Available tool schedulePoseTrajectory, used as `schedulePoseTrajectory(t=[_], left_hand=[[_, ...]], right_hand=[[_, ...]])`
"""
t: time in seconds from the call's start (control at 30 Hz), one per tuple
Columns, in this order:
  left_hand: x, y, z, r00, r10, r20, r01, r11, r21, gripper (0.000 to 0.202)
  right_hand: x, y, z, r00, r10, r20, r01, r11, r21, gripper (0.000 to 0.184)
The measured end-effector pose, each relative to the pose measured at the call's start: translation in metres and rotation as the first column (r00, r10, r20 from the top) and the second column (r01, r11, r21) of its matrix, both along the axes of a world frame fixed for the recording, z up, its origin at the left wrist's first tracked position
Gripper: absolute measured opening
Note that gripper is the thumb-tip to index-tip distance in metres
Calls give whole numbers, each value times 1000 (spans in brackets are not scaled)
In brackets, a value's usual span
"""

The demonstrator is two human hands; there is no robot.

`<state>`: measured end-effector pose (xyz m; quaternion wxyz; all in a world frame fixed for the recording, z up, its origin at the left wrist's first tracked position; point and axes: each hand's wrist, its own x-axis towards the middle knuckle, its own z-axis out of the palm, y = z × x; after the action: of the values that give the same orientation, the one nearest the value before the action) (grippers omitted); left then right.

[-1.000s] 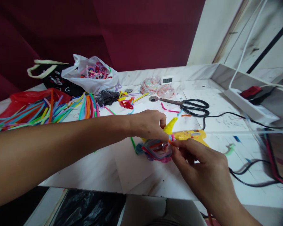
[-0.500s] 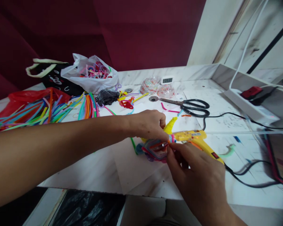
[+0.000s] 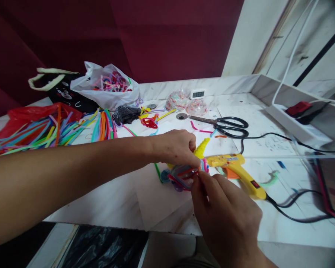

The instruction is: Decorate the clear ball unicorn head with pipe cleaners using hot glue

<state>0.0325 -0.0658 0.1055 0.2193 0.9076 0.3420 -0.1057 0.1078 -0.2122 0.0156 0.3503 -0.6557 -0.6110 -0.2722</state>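
A colourful pipe-cleaner craft (image 3: pixel 180 180) in pink, blue and purple lies on a white paper sheet (image 3: pixel 153 197), a yellow fuzzy horn (image 3: pixel 202 148) sticking up behind it. From the left my left hand (image 3: pixel 181 147) reaches over, its curled fingers closed on the craft's top edge. My right hand (image 3: pixel 226 212) meets it from the front right, thumb and index finger pinched at the craft's side. What sits between those two fingertips is too small to make out; a bit of glint shows there. Just right of the craft rests a yellow glue gun (image 3: pixel 245 173).
Black-handled scissors (image 3: pixel 231 124) lie behind, near pipe-cleaner scraps and a small digital clock (image 3: pixel 197 94). Loose pipe cleaners (image 3: pixel 58 128) and a white plastic bag (image 3: pixel 108 95) fill the left. At right are a power strip (image 3: pixel 298 124), black cords and a dark-screened device (image 3: pixel 332 182).
My right hand has shifted slightly left and down along the craft, uncovering more of the glue gun's orange trigger. My left hand stays in place.
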Motion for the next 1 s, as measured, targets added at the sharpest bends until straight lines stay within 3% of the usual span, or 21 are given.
schedulePoseTrajectory(t=[0.13, 0.37, 0.53, 0.87, 1.0], left_hand=[[-1, 0, 0, 1000, 8, 8, -8, 1000, -4, 30], [-1, -3, 4, 1000, 5, -5, -5, 1000, 15, 27], [-1, -3, 3, 1000, 7, 2, -7, 1000, 14, 28], [-2, -4, 4, 1000, -5, -3, 5, 999, 38, 26], [-3, -4, 3, 1000, 9, 7, -9, 1000, 29, 27]], right_hand=[[-2, -5, -2, 1000, 11, -20, -11, 1000, -21, 11], [-3, -17, -4, 972, 117, -204, -123, 992, -18, 15], [-5, -15, -4, 965, 108, -238, -113, 994, -6, 15], [-3, -13, 12, 884, 217, -413, -233, 972, 12, 16], [-4, -14, 9, 882, 223, -416, -238, 971, 14, 15]])
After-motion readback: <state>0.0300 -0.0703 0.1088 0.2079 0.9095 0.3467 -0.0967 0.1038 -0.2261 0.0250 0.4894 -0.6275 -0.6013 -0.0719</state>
